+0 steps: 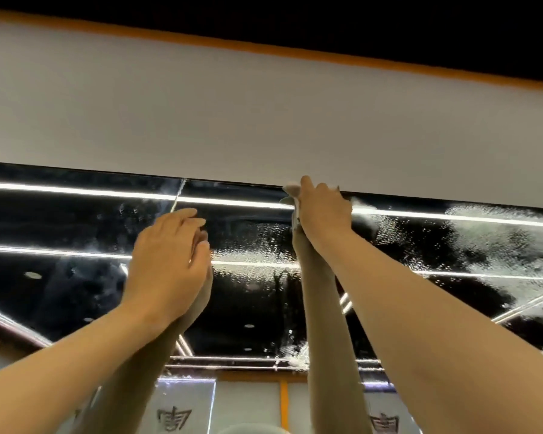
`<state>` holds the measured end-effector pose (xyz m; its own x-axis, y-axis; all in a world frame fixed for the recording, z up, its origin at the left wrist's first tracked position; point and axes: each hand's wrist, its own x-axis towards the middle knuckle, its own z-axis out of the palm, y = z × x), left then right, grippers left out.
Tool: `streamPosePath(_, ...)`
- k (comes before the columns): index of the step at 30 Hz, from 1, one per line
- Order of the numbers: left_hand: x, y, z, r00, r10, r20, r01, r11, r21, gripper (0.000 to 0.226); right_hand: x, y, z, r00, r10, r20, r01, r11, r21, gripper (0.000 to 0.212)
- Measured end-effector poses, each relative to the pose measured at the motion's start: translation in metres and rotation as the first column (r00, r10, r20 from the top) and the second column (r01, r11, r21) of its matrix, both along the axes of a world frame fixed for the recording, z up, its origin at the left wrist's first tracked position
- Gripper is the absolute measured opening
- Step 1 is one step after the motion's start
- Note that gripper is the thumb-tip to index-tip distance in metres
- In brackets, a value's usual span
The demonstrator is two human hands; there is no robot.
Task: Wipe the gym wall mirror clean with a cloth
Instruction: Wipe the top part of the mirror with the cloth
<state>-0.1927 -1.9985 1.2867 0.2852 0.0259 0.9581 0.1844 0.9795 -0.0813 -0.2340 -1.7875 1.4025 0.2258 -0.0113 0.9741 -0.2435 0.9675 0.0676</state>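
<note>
The left hand (166, 258) lies open on the mirror (60, 220), holding nothing. The right hand (322, 211) is higher and holds the cloth (292, 191) against the glass at the mirror's top edge. The wet patch (483, 239) spreads sideways to its right, so this nearer hand should probably wipe that way along the edge.

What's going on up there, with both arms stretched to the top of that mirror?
A person is wiping the wall mirror. Their right hand holds a pale cloth against the glass at the mirror's top edge, just below the white wall. The left hand is lower and further left, with relaxed fingers and nothing in it, close to the glass. Wet speckled streaks cover the glass to the right of the cloth, so that part is not yet wiped.
</note>
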Motion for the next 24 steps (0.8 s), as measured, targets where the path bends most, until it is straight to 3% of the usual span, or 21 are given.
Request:
streamPosePath(3, -0.002, 0.018, -0.010, 0.994, 0.106, -0.037, -0.107, 0.994, -0.026, 0.049, -0.003, 0.012, 0.001, 1.000, -0.014, 0.003, 0.014, 1.000, 0.018, 0.029)
streamPosePath(8, -0.005, 0.102, -0.007, 1.000, 0.014, 0.008, -0.013, 0.994, -0.104, 0.055, -0.016, 0.067, 0.000, 0.999, -0.034, -0.006, 0.034, 0.999, -0.033, 0.030)
streamPosePath(12, -0.019, 0.157, -0.010, 0.998, 0.058, 0.007, -0.055, 0.981, -0.188, 0.051, -0.029, 0.124, 0.004, 1.000, -0.028, 0.002, 0.028, 0.996, -0.084, 0.031)
streamPosePath(24, -0.043, 0.250, -0.005, 0.993, 0.100, 0.064, -0.096, 0.993, -0.064, 0.053, -0.053, 0.257, -0.001, 0.998, -0.058, 0.038, 0.062, 0.991, -0.120, 0.027)
